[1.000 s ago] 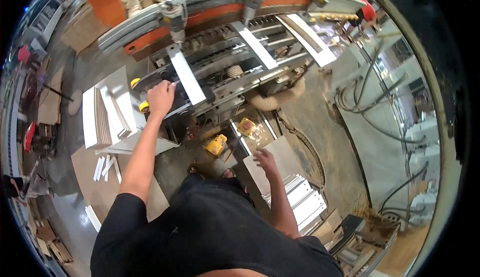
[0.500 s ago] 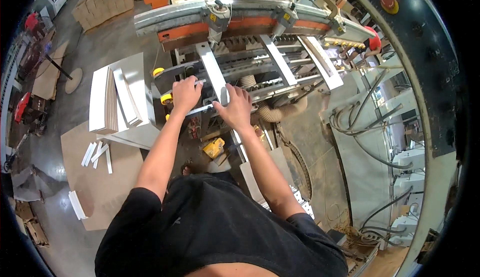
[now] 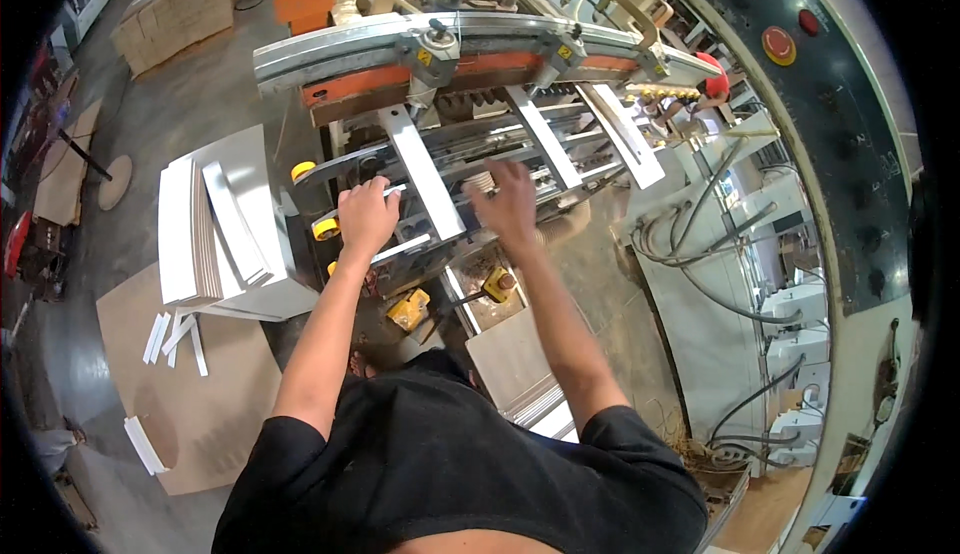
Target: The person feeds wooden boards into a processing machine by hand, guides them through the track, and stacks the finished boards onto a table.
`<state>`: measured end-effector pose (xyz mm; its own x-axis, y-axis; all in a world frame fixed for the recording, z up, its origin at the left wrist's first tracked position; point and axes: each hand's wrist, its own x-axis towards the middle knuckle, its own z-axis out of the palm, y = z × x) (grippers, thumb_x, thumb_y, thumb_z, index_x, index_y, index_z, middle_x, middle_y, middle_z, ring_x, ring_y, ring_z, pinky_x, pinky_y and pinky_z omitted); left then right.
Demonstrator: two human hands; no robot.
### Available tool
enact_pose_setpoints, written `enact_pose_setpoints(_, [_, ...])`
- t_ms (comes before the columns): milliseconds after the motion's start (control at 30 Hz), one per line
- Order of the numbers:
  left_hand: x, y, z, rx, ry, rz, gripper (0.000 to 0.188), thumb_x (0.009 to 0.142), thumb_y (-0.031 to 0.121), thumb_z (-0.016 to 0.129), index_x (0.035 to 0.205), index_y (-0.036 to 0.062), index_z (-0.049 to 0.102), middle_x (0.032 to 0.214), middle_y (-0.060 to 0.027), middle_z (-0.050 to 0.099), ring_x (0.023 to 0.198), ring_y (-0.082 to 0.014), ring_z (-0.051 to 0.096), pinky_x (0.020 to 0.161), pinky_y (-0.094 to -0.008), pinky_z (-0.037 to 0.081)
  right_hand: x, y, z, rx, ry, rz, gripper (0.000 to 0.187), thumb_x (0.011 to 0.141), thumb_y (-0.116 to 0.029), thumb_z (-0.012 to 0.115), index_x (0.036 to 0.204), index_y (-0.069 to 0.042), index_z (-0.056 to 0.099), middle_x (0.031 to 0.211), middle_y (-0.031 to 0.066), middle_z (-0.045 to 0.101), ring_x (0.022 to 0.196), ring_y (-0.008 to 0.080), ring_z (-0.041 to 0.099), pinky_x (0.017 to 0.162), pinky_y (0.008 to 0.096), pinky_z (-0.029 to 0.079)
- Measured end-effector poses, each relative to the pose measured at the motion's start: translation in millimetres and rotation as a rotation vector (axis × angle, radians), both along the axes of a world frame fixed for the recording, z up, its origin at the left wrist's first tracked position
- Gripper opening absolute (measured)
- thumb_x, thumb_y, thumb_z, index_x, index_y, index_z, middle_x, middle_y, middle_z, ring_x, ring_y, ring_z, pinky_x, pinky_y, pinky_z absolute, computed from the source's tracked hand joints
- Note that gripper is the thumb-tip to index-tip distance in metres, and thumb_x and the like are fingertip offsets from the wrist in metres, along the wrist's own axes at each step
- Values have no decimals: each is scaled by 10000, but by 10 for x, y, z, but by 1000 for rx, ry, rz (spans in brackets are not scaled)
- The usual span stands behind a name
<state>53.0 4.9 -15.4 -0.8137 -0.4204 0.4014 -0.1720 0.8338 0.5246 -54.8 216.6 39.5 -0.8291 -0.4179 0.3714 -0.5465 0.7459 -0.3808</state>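
At Either Side of a White Board (image 3: pixel 425 176)

On the left, loose white strips (image 3: pixel 179 334) on a brown sheet (image 3: pixel 240 374). Next, white panels (image 3: pixel 180 234) stacked on a wider white slab (image 3: pixel 245 159). Then the left hand (image 3: pixel 366 222), grip curled nearly closed, near the board's left edge; a small white end (image 3: pixel 395 191) at its top, cannot tell whether held. White board lying across the rails (image 3: pixel 475 141) of a machine (image 3: pixel 340 54). Just right of it, above the rails, the right hand (image 3: pixel 510 204), blurred, grip loosely open, seemingly empty. Farther right, a second board (image 3: pixel 545 137) and a third board (image 3: pixel 630 144).
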Motion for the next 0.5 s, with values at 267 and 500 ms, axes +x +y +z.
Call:
enact_pose_setpoints(267, [-29, 55, 18, 23, -12, -22, 225, 901, 253, 654, 1025, 64, 657, 937, -118, 706, 891, -316, 652, 842, -442, 447, -1239, 1068, -212, 225, -95, -322, 536, 806, -333, 740, 1295, -187, 574, 1225, 209, 575, 1171, 410, 547, 950, 534, 440])
enact_pose_setpoints(500, [15, 26, 29, 36, -30, -3, 228, 898, 252, 656, 1031, 66, 661, 951, -123, 710, 901, -316, 654, 855, -436, 449, -941, 1062, -132, 206, 100, -252, 432, 816, -279, 701, 1230, -167, 651, 970, 195, 671, 993, 401, 630, 839, 510, 497])
